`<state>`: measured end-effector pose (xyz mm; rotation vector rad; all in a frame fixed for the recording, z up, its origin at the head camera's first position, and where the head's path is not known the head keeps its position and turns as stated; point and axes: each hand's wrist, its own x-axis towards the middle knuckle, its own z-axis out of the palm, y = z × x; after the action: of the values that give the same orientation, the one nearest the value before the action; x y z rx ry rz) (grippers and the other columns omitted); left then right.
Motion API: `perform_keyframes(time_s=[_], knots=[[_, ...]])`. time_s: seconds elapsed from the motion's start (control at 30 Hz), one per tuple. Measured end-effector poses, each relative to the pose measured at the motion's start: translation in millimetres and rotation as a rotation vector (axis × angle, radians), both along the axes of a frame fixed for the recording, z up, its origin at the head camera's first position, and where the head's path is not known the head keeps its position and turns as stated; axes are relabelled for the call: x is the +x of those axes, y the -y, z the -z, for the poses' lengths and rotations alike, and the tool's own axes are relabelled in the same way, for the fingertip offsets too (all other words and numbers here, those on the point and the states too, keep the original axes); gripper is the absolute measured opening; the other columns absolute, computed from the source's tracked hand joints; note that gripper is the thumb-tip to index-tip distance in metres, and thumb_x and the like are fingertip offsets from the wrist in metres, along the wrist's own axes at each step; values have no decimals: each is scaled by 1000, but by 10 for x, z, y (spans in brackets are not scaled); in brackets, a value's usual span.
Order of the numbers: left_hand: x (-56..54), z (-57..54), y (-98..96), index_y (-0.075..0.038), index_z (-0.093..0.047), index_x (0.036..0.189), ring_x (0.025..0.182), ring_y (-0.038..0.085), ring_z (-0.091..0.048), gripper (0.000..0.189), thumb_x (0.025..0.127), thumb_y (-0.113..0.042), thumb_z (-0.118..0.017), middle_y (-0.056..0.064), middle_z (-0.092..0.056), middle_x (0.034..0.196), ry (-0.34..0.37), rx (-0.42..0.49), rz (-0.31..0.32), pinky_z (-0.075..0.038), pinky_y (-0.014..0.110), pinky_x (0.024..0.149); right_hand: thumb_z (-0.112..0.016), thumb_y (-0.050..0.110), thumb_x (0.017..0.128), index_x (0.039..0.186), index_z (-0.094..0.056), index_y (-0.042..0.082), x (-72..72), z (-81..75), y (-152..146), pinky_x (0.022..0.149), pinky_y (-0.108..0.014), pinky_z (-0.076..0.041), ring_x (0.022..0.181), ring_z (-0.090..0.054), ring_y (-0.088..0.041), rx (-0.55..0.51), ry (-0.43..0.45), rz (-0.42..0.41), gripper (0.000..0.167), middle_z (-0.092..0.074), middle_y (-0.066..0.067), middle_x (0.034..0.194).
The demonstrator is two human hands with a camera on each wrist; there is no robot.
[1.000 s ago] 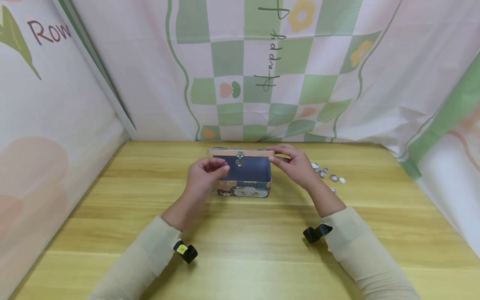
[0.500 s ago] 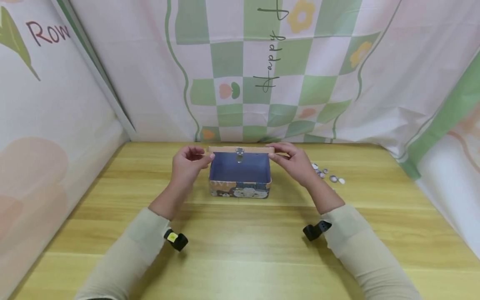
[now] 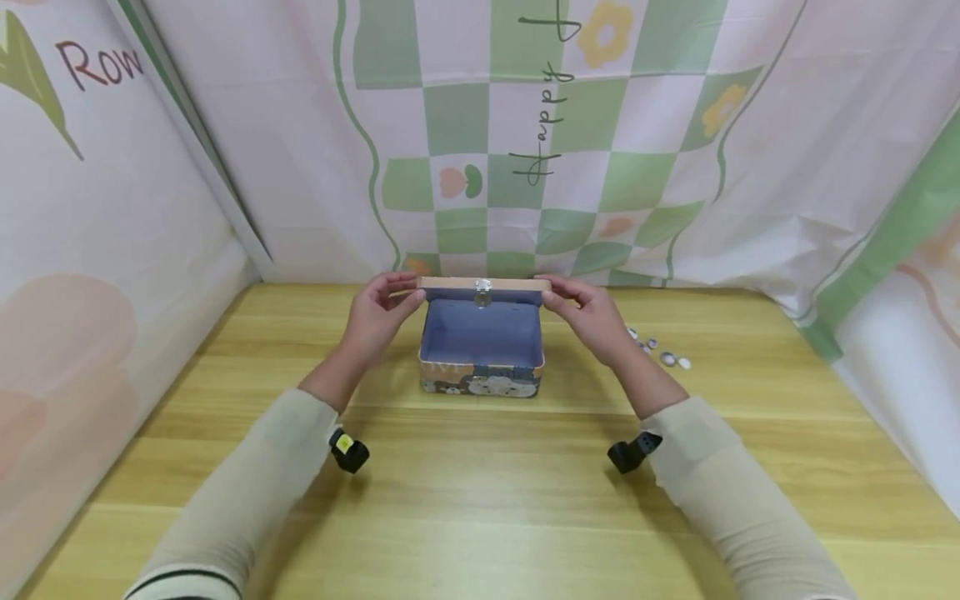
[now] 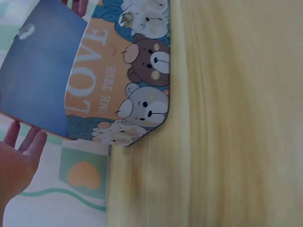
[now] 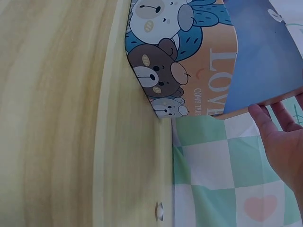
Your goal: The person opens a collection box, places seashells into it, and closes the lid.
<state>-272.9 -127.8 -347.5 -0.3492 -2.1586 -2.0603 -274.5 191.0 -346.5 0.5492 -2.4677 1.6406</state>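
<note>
A rectangular tin box [image 3: 480, 381] with bear faces and "LOVE" lettering stands on the table. Its hinged lid [image 3: 450, 285] is raised at the back, with a metal latch [image 3: 482, 292] hanging from the front edge. My left hand [image 3: 377, 312] holds the lid's left end between thumb and fingers. At the right end, my right hand [image 3: 592, 317] grips the lid the same way. The blue inner side of the lid [image 4: 42, 71] shows in the left wrist view. Inside the box, the visible blue walls bear nothing; part of the floor is hidden.
Several small white and purplish rounded pieces [image 3: 667, 359] lie on the wooden table [image 3: 480, 500] to the right of the box. Behind the table hangs a green-and-white checked curtain [image 3: 517, 125]; another printed cloth [image 3: 75, 250] borders the left side.
My left hand has moved from in front of the box to the lid's left end and taken hold. The lid has swung further up and back, with both hands rising alongside it.
</note>
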Motion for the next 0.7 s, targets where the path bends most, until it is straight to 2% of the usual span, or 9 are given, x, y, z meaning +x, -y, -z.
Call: perform_keyframes(time_s=[0.17, 0.33, 0.5, 0.7], knots=[[-64, -28, 2, 2, -56, 126, 109, 26, -61, 38, 91, -6, -68, 16, -60, 126, 10, 30, 17, -55, 31, 92, -55, 25, 100, 135, -53, -2, -55, -2, 11, 98, -39, -51, 110, -60, -26, -151, 16, -50, 44, -58, -18, 126], [-143, -3, -6, 2, -53, 128, 117, 31, -58, 44, 87, 5, -68, 17, -58, 128, -16, 35, 44, -54, 32, 93, -53, 16, 101, 125, -47, -10, -111, 17, 34, 92, -32, -55, 101, -59, -21, -274, 17, -38, 36, -55, -12, 113], [-203, 49, -47, 3, -51, 127, 117, 34, -57, 49, 82, 12, -69, 18, -57, 126, -57, 32, 39, -56, 32, 91, -54, 5, 99, 117, -52, -13, -154, 51, 64, 87, -30, -57, 94, -59, -20, -308, -7, 10, 26, -58, -9, 106], [-260, 118, -91, 5, -51, 126, 114, 33, -58, 48, 82, 12, -69, 19, -58, 124, -122, 39, 9, -56, 32, 91, -57, 2, 96, 111, -59, -7, -195, 68, 88, 88, -28, -57, 94, -62, -22, -319, -28, 85, 17, -62, -8, 101]])
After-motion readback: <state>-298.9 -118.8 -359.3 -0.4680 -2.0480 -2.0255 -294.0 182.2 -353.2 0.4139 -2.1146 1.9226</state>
